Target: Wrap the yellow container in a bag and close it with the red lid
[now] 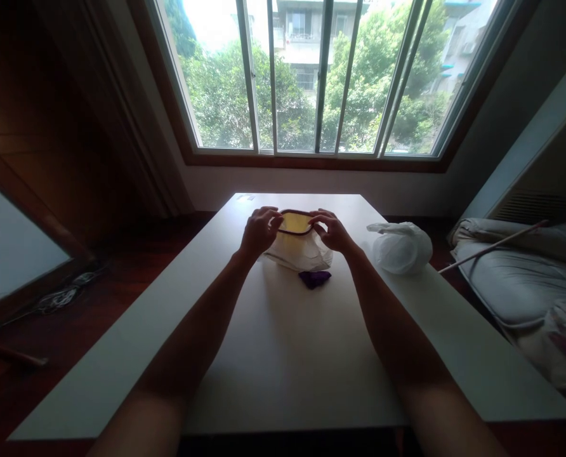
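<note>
Both arms stretch forward over the white table (306, 362). Between my hands is a dark-rimmed oval hoop (296, 222) with yellow showing inside it; what kind of hoop it is I cannot make out. My left hand (260, 233) pinches its left side, with the thumb and fingertips at the rim. At the right side, my right hand (331, 230) pinches the rim the same way. Just below the hoop lies a whitish, crumpled, thin bag or cloth (302, 254), partly hidden by it. A small purple cloth (315, 278) rests on the table in front of this.
A knotted, puffed white plastic bag (401, 249) sits near the table's right edge. Beyond the far edge is a wide window (318, 82). To the right, a pale cushioned item (516, 273) has a thin stick (495, 246) across it. Cables (64, 297) lie on the floor at left.
</note>
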{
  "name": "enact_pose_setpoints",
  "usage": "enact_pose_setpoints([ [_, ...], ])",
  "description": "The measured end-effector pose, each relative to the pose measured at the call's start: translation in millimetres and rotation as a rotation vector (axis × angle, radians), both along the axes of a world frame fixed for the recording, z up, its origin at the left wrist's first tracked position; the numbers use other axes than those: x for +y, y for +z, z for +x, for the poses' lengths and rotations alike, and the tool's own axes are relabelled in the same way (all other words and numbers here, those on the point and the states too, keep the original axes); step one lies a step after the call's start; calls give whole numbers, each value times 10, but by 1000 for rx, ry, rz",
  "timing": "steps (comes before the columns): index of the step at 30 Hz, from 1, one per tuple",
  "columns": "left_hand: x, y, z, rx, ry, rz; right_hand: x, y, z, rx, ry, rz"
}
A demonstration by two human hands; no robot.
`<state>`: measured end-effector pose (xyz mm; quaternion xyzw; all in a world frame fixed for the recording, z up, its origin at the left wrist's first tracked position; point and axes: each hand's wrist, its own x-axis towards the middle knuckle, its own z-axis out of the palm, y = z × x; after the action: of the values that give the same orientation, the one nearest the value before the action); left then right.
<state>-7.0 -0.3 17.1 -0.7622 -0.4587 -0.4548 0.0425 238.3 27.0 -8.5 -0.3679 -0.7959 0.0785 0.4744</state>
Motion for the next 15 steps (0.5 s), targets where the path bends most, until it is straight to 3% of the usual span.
enact_pose_setpoints([
  [3, -152, 86, 128, 154, -133, -39, -59, 55, -28, -65, -5, 28],
  [6, -230, 104, 222, 249, -170, -100, -130, 116, -94, -126, -42, 31],
  [15, -107, 40, 111, 158, -228, -137, -192, 222, -66, -176, -64, 18],
])
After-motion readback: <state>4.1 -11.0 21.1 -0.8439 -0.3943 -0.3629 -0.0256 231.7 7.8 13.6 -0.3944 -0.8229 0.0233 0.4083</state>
